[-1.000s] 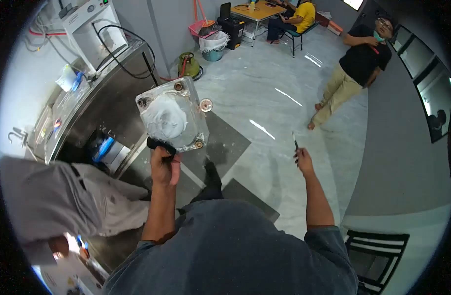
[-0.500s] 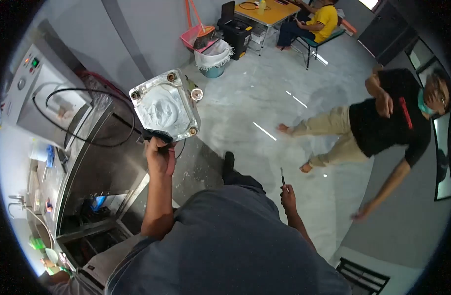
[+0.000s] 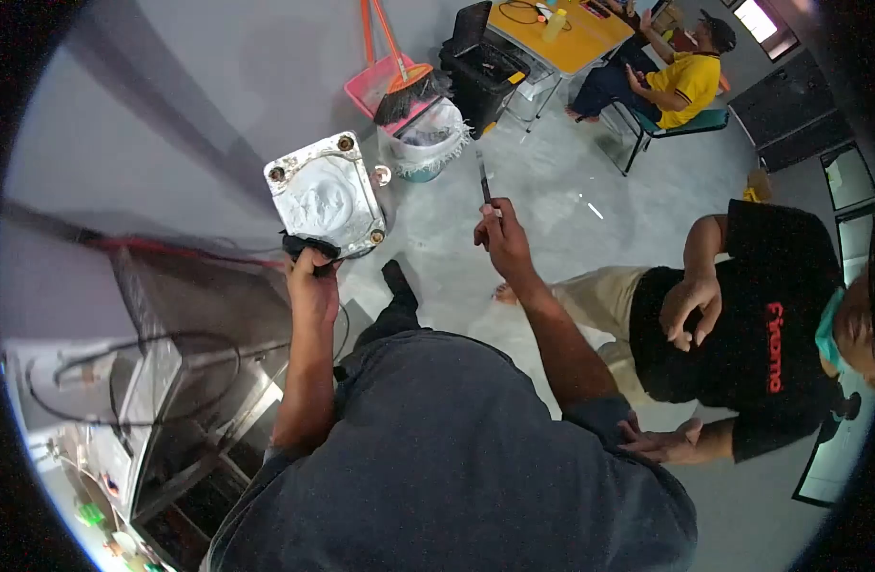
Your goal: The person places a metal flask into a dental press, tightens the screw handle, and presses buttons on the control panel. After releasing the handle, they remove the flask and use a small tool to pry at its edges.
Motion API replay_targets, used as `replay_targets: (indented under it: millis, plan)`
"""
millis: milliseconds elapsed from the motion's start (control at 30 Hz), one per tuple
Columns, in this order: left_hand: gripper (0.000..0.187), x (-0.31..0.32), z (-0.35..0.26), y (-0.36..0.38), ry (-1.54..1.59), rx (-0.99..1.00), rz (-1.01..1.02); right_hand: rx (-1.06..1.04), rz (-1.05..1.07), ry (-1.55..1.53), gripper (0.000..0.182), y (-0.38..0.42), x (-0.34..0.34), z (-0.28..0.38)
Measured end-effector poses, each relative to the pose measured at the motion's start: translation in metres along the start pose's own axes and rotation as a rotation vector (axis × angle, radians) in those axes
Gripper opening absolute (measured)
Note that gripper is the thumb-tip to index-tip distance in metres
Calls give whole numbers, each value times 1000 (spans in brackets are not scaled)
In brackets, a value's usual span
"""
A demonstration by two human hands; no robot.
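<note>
My left hand [image 3: 313,291] is closed around the near corner of a square metal block [image 3: 283,195], with a bunched black cloth [image 3: 304,246] between hand and metal. Bolts sit in the block's corners, and a white pasty or plaster-like mass [image 3: 325,202] fills its round centre. I hold it raised and tilted, its face towards me. Out in front, my right hand [image 3: 506,243] grips a slim spatula-like tool [image 3: 484,176] by its dark handle, blade pointing away. The tool is apart from the block.
A person in a black shirt [image 3: 714,315] stands close on my right, one hand [image 3: 661,441] at my sleeve. Ahead are a broom [image 3: 409,81], a lined bin [image 3: 428,153] and a black box [image 3: 485,81]. Someone in yellow [image 3: 690,91] sits by a table [image 3: 590,43]. A metal counter [image 3: 175,381] stands left.
My right hand has risen and swung forward with the tool. The view has turned away from the counter. The person in black has come closer, a hand reaching to my sleeve.
</note>
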State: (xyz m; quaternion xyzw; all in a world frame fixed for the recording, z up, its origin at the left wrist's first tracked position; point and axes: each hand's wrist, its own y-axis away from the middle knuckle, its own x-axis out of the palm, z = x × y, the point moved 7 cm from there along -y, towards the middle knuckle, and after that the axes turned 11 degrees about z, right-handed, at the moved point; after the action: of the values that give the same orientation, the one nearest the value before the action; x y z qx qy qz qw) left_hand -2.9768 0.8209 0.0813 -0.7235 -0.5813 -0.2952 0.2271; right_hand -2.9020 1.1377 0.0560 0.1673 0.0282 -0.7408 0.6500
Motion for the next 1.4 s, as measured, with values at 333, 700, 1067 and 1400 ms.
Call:
replay_targets:
  millis: [333, 700, 1067, 1400]
  plan:
    - [40, 34, 120, -193, 73, -61, 24, -27, -59, 110, 32, -148, -24, 9]
    - [12, -7, 222, -281, 56, -114, -65, -489, -320, 327, 34, -239, -38, 35]
    - [4, -129, 346, -324, 120, -226, -360, 148, -12, -49, 29, -348, 25, -273]
    - [57, -159, 254, -214, -119, -117, -580, 264, 291, -126, 45, -280, 9, -252]
